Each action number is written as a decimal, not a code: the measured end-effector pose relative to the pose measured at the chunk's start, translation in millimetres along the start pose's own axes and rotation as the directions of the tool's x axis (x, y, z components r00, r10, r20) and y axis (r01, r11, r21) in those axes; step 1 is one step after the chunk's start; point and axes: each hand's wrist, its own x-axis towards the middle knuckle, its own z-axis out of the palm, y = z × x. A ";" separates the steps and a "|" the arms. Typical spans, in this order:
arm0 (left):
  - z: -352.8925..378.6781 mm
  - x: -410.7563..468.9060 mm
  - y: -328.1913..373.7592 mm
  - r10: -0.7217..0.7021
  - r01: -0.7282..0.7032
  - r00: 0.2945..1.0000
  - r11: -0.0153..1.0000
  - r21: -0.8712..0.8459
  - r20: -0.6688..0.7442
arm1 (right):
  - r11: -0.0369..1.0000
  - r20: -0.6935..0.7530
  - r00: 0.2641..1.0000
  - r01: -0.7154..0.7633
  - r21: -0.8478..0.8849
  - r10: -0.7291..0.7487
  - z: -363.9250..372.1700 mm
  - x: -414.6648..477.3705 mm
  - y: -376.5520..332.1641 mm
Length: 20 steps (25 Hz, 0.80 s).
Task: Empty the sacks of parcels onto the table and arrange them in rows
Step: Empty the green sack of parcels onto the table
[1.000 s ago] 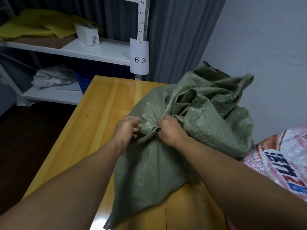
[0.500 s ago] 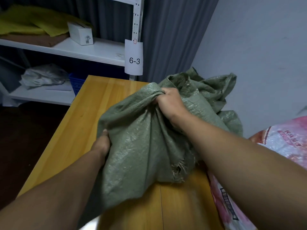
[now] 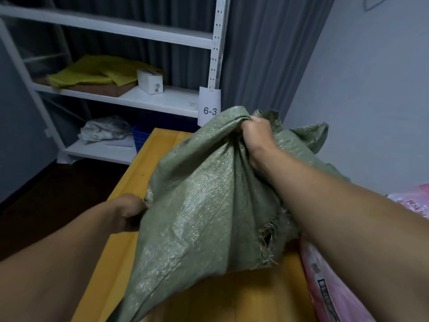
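White metal rack [image 3: 176, 101], three shelves seen.
Middle shelf: yellow sheets [image 3: 92, 74] piled on a brown board [image 3: 111, 89]; small white box [image 3: 150, 82] just beside them.
Corner post: paper label [image 3: 209, 108] marked "6-3".
Bottom shelf: crumpled pale wrapping [image 3: 104, 130]; blue crate [image 3: 140, 138] beside it.
Behind: grey curtain [image 3: 267, 54].
Right: pale wall [image 3: 371, 89].
Below: dark floor [image 3: 46, 194].

This looks like a storeroom where parcels get sorted. A white metal rack [image 3: 216, 43] stands past the far end of a wooden table [image 3: 148, 163] and has a paper tag [image 3: 209, 108] that says 6-3. Yellow bags [image 3: 92, 74] and a small white box [image 3: 150, 81] lie on its shelves. A big green sack [image 3: 197, 205] is over the table, and a pink sack [image 3: 329, 287] is at its right edge.
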 end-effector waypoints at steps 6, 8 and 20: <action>5.3 -82.8 51.6 0.295 -0.313 0.950 0.885 -0.345 -0.106 | 0.998 -0.067 0.997 0.034 -0.061 -0.038 -51.1 -7.0 -34.1; 18.2 -108.9 74.9 0.371 -0.423 0.905 0.746 -0.514 -0.206 | 0.999 -0.021 1.000 0.006 -0.036 -0.006 -64.2 -10.3 -35.0; 139.8 -137.6 155.0 0.556 -0.538 0.799 0.490 -0.686 -0.229 | 0.979 0.160 0.966 -0.204 -0.014 0.204 -152.8 -40.0 -22.5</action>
